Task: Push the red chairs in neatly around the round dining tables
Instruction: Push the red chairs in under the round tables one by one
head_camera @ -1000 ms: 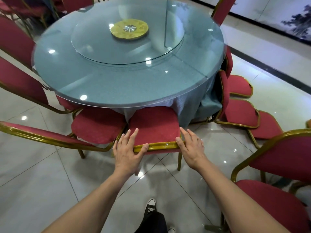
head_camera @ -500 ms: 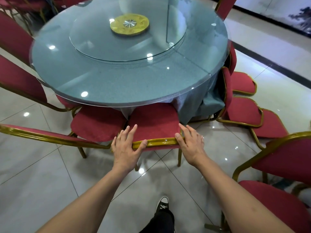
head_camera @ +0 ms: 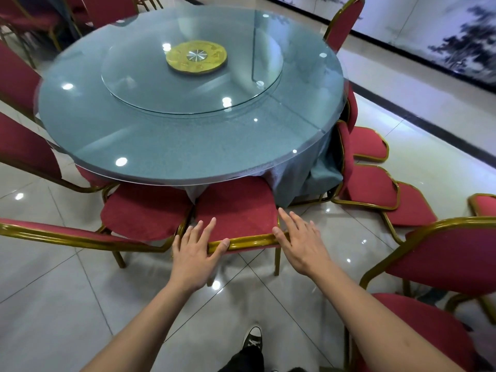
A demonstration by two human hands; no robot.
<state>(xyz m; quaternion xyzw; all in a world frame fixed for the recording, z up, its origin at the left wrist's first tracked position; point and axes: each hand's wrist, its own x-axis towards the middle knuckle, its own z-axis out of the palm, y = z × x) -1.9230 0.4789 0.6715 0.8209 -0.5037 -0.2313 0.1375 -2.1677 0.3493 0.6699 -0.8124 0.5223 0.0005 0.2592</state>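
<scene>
Your left hand [head_camera: 193, 255] and right hand [head_camera: 302, 244] both rest on the gold top rail of the red chair [head_camera: 236, 210] directly in front of you. The fingers of each hand lie straight and spread over the rail toward the seat, with the thumbs along the rail's top; neither grip is curled around anything, both are flat and apart. That chair's seat sits partly under the near edge of the round table [head_camera: 188, 146], its front edge hidden beneath the glass top and touching the grey-blue tablecloth [head_camera: 303, 175].

Just left of that chair, a second red chair [head_camera: 145, 210] also has its seat tucked part-way under the table, its seat almost touching the first. To the right of the table, several red chairs [head_camera: 367, 183] lie tipped and overlapping against the cloth. On the table's centre sits a glass turntable [head_camera: 150, 84] with a gold disc [head_camera: 196, 58]. Your black sneaker [head_camera: 252, 339] stands on the glossy tiled floor [head_camera: 53, 304] behind the chair.
</scene>
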